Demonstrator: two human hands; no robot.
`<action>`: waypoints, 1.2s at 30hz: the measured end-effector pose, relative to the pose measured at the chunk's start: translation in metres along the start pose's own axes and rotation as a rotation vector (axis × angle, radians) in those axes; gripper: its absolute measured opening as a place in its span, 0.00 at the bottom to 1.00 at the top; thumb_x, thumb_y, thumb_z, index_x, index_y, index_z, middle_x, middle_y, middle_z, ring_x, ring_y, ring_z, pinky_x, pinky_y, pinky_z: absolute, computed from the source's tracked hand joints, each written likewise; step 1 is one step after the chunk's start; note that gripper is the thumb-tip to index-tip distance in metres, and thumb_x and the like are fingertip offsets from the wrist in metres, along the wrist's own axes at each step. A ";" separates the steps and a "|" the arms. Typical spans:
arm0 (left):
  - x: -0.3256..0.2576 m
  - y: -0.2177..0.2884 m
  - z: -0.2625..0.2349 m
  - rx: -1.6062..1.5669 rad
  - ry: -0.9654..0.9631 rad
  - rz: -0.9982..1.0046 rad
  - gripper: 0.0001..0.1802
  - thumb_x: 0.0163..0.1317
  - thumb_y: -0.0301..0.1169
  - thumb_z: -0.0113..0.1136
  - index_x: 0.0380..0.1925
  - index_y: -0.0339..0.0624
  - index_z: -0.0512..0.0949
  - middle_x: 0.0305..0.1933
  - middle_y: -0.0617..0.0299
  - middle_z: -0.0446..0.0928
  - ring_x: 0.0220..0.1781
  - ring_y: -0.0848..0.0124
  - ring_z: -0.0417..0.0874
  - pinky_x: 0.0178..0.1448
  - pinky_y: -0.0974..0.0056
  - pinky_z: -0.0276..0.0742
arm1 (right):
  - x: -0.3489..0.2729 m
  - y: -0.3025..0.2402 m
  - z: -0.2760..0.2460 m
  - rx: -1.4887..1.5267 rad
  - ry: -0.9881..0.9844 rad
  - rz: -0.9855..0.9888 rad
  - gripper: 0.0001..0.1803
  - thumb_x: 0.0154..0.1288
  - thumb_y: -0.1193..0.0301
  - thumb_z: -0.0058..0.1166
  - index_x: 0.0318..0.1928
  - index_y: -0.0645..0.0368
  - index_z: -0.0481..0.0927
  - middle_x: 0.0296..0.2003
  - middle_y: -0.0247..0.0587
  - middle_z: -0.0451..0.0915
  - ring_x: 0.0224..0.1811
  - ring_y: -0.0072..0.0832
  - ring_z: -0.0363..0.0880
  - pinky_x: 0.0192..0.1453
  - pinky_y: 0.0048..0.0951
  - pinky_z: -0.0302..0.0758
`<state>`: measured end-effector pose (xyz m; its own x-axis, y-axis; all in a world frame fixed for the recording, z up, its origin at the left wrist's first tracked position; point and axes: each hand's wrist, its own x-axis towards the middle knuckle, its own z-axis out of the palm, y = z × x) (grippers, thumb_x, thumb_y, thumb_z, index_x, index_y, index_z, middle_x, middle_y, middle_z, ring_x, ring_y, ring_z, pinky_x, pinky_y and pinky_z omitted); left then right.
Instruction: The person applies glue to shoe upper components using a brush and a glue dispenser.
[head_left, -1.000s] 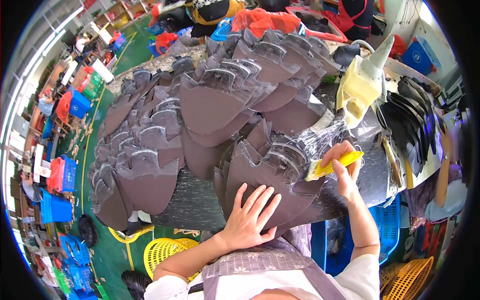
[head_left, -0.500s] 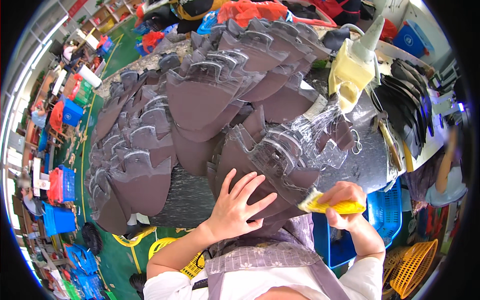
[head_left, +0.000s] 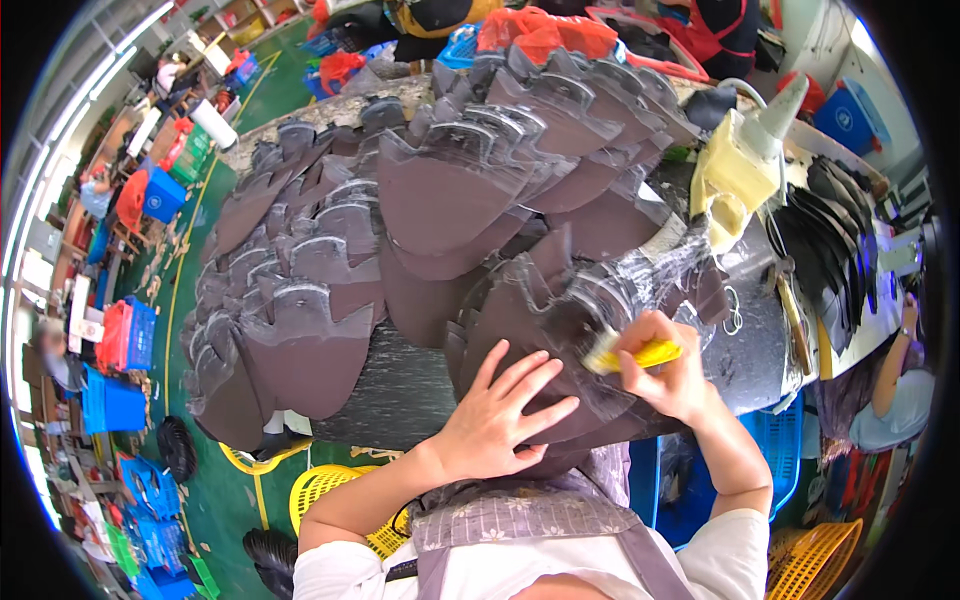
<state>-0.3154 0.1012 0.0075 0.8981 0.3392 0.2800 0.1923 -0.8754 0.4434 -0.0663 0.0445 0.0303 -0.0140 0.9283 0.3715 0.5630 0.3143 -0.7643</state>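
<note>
My left hand [head_left: 500,415] lies flat with fingers spread on a dark brown curved shoe-upper piece [head_left: 515,310] at the near edge of the bench. My right hand [head_left: 675,375] is closed around the yellow handle of a brush [head_left: 655,354]. Its pale bristles reach the piece's shiny, strand-covered rim, just right of my left hand. More such pieces lie under and beside this one. A large overlapping stack of brown pieces [head_left: 450,195] spreads behind and to the left, with glossy, whitish streaks along their rims.
A cream glue container [head_left: 735,165] with a grey nozzle stands at the right rear, strings trailing near it. Black pieces [head_left: 825,255] fan out on the right. A blue crate [head_left: 775,440] sits below the bench's right edge, yellow baskets [head_left: 325,490] below the left.
My right hand has moved left and forward with the brush, bringing the bristles onto the piece's rim. My left hand stays spread on the piece. The whole view has shifted slightly.
</note>
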 end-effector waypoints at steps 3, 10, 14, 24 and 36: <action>-0.002 0.000 0.005 -0.019 0.038 0.012 0.32 0.48 0.43 0.68 0.57 0.59 0.74 0.65 0.50 0.64 0.68 0.53 0.63 0.71 0.35 0.45 | 0.008 -0.005 -0.017 0.005 0.060 0.083 0.08 0.55 0.73 0.62 0.28 0.61 0.76 0.20 0.36 0.76 0.18 0.20 0.74 0.22 0.23 0.69; 0.002 -0.001 0.007 0.056 0.085 0.065 0.24 0.54 0.44 0.64 0.51 0.53 0.78 0.61 0.49 0.67 0.65 0.52 0.66 0.69 0.34 0.50 | 0.106 -0.018 0.047 0.095 -0.145 0.204 0.13 0.63 0.65 0.61 0.32 0.64 0.78 0.22 0.36 0.80 0.15 0.16 0.74 0.20 0.23 0.70; -0.001 -0.001 0.008 0.057 0.083 0.069 0.24 0.53 0.43 0.65 0.50 0.51 0.78 0.61 0.48 0.67 0.65 0.51 0.65 0.69 0.32 0.50 | 0.133 -0.009 0.064 0.076 -0.086 0.038 0.13 0.64 0.65 0.61 0.33 0.65 0.81 0.22 0.35 0.79 0.15 0.16 0.73 0.21 0.23 0.70; 0.003 0.000 0.004 0.037 0.079 0.072 0.27 0.47 0.43 0.69 0.49 0.52 0.77 0.59 0.48 0.67 0.64 0.51 0.66 0.69 0.32 0.50 | 0.046 0.019 -0.041 0.147 0.127 0.208 0.09 0.55 0.73 0.46 0.38 0.62 0.71 0.31 0.40 0.77 0.35 0.28 0.76 0.42 0.28 0.73; 0.007 0.005 0.000 0.068 0.039 0.083 0.26 0.49 0.41 0.67 0.49 0.47 0.76 0.58 0.43 0.68 0.65 0.47 0.65 0.68 0.31 0.50 | 0.010 0.002 -0.010 -0.622 -0.120 -0.264 0.14 0.38 0.71 0.66 0.27 0.54 0.73 0.20 0.34 0.71 0.24 0.33 0.75 0.27 0.33 0.71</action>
<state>-0.3083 0.0988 0.0114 0.8961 0.2770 0.3468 0.1459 -0.9218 0.3592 -0.0573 0.0521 0.0380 -0.2878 0.8630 0.4152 0.8975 0.3943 -0.1975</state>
